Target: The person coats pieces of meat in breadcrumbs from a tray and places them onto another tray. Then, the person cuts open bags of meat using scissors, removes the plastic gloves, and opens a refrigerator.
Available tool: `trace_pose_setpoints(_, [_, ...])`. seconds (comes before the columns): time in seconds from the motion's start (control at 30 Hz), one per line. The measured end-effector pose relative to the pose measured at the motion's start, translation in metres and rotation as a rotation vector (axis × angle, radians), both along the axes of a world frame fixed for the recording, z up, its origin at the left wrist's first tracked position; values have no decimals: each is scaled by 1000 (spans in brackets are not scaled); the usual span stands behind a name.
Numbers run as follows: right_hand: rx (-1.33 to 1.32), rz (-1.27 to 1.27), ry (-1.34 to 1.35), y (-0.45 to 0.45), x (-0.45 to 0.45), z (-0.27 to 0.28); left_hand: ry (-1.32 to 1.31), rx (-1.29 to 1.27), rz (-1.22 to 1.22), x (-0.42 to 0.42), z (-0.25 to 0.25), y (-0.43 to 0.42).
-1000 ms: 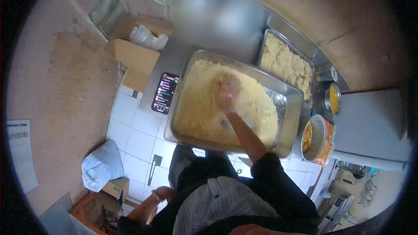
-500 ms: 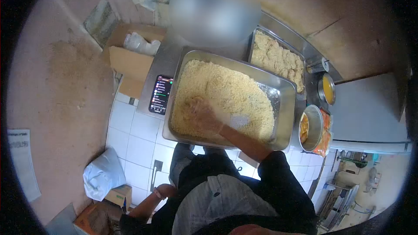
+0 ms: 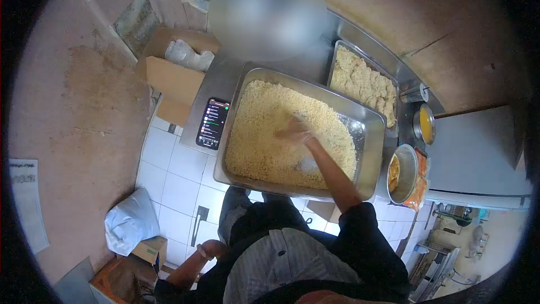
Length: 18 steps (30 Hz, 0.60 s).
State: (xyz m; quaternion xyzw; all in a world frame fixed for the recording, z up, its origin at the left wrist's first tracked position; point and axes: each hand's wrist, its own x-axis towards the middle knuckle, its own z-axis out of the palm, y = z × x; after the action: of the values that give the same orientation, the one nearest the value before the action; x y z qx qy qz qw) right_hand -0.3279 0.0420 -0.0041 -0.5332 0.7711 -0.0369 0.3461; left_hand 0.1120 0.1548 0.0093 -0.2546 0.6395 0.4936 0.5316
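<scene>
Yellow crumbs [image 3: 259, 149] lie beneath my right grip [image 3: 293, 130], too blurred to tell whether it's apart or together; my left grip [image 3: 211, 249], held low, is equally unreadable. The crumbs cover most of the steel pan [image 3: 371, 142]; a hard sweep could fling some onto the phone [image 3: 212, 124] beside it.

The right grip [image 3: 295, 130], blurred, is at the pale crumbs [image 3: 261, 141] in a deep steel pan [image 3: 369, 146]; whether its fingers dig in cannot be told. Left of it, just outside the pan, a lit phone [image 3: 212, 123] lies on the steel surface [image 3: 220, 76]. Ahead and right of it is a tray [image 3: 333, 65] of breaded pieces [image 3: 364, 81]; farther right, a small bowl [image 3: 417, 126] with yellow contents and a larger metal bowl [image 3: 410, 177]. The left grip [image 3: 211, 249] is well apart, beside the person's body.
</scene>
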Motion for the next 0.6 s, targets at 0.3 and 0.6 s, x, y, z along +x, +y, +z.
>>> trace_pose_setpoints(0.3, [106,-66,315,26,6,110,15,-12,-33,-12,1,-12])
trace_pose_setpoints(0.6, [22,207,-32,62,104,44,34,-28,-92,-25,-3,-27])
